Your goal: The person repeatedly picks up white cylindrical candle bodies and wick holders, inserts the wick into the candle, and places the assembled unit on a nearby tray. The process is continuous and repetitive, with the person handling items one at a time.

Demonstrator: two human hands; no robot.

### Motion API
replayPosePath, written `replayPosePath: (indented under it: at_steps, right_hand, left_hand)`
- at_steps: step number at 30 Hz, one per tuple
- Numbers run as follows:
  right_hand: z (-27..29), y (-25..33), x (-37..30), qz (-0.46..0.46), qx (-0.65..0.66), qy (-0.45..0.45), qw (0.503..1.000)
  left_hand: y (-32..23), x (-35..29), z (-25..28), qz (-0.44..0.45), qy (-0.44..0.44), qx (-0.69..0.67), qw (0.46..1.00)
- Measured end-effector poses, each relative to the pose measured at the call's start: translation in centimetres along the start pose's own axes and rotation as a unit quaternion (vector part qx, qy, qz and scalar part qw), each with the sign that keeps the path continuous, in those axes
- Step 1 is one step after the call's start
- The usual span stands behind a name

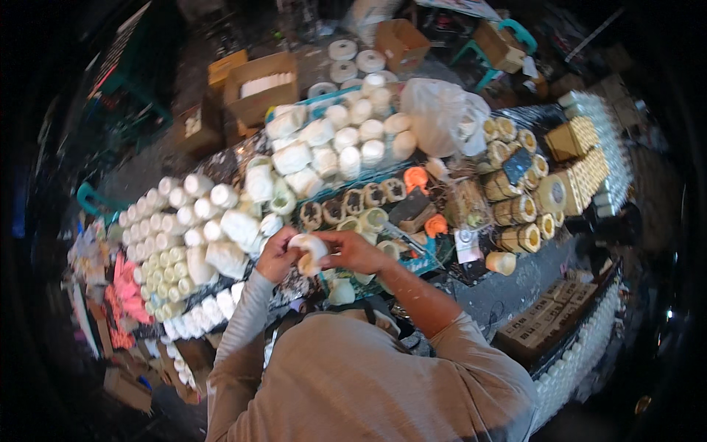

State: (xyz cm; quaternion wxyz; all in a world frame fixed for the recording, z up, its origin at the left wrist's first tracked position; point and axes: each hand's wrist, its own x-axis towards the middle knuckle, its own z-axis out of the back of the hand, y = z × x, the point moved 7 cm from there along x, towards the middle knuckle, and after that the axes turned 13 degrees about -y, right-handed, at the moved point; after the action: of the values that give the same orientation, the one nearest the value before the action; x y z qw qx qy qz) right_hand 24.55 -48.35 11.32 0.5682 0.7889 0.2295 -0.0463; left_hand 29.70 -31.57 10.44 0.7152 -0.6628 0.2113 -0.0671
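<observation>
Curved, hollow white-and-cream piece (315,247) is held btwn the person's two bare hands. L hand (277,256) pinches its 9 o'clock edge w/ thumb & fingers; R hand (355,252) pinches its 3 o'clock side; exact finger spread too small to tell. From it: rows of white rounded cylinders (198,184) at 10, bright orange ring-shaped piece (416,179) at 2, pale cream cup (341,292) nr 5 o'clock.

Left hand (275,255): we grip a white rounded piece (317,245) from its left.
Right hand (355,253): we hold its right side.
Left: we see rows of white cylinders (179,197).
Far: we see a bulging plastic bag (442,114).
Right: we see a cream cup (501,262) near orange pieces (415,179).
</observation>
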Motion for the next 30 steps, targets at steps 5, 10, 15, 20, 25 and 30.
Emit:
replayPosePath:
  at_steps: [5,10,15,20,25,30]
  right_hand:
    - [1.4,0.2,1.6,0.123,-0.243,-0.292,0.917]
    - [2.6,1.4,2.5,0.202,-0.278,-0.331,0.878]
    - [0.7,4.7,1.7,0.249,-0.381,-0.226,0.861]
    - [1.7,3.6,4.4,0.106,-0.233,-0.159,0.954]
    - [5.3,0.2,8.0,0.078,0.001,-0.307,0.949]
    - [9.1,3.6,14.4,0.175,-0.032,-0.313,0.933]
  left_hand:
    - [-3.1,-0.3,-2.0,-0.147,-0.073,0.204,0.965]
    - [-6.5,-0.5,-3.7,-0.235,-0.183,0.304,0.905]
    - [-7.8,0.6,-2.5,-0.259,-0.181,0.31,0.897]
    - [-7.9,1.7,-2.5,-0.302,-0.165,0.357,0.869]
    - [-7.9,2.0,-3.1,-0.356,-0.127,0.336,0.863]
    - [-5.9,0.9,-2.1,-0.301,-0.179,0.371,0.86]
